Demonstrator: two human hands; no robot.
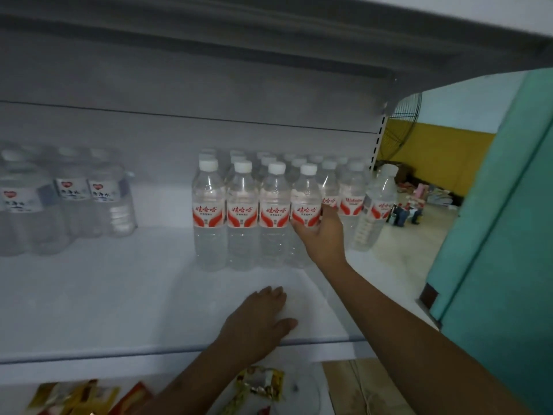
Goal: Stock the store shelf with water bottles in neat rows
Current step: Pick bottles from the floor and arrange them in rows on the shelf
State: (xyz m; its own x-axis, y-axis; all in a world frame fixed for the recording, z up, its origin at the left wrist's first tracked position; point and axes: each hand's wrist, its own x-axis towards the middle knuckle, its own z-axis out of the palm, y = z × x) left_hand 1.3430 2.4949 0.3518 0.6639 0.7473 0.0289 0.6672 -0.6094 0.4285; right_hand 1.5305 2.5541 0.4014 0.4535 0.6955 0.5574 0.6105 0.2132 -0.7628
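Note:
Clear water bottles with white caps and red-and-white labels (pixel 242 205) stand in rows on the white shelf (pixel 119 295), right of its middle. My right hand (pixel 321 235) grips the rightmost bottle of the front row (pixel 305 193) at its label and lower body. That bottle stands upright against its neighbour. One more bottle (pixel 375 208) leans at the shelf's right end. My left hand (pixel 260 322) rests flat on the shelf near the front edge, fingers straight, holding nothing.
A wrapped pack of bottles with blue-and-white labels (pixel 71 199) stands at the left of the shelf. Below the front edge lie yellow and red snack packets (pixel 74 396). A teal panel (pixel 502 235) rises at the right, with a fan (pixel 401 127) and floor clutter beyond.

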